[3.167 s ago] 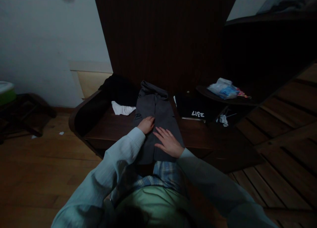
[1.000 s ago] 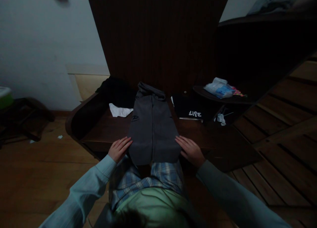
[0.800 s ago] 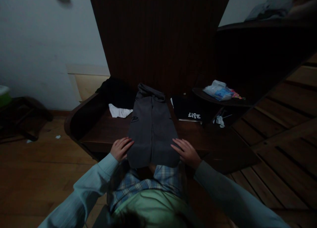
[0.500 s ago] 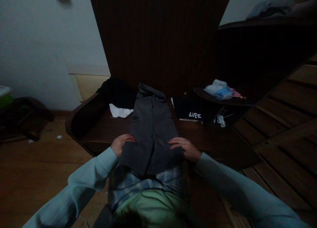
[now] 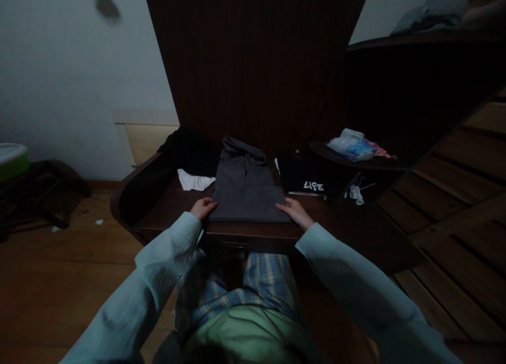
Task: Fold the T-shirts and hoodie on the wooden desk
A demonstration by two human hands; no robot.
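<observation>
One camera, worn on the head, looks forward and steeply down from just before the near edge of the dark wooden table [image 5: 174, 208]. It is close: lap [image 5: 256, 279] and sleeves [image 5: 166, 264] fill the frame below the table, the grey folded garment [image 5: 245, 195] on it lies centred.

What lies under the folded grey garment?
The grey garment rests on the dark wooden table, with the left hand and right hand at its near corners. Anything directly beneath is covered.
</observation>
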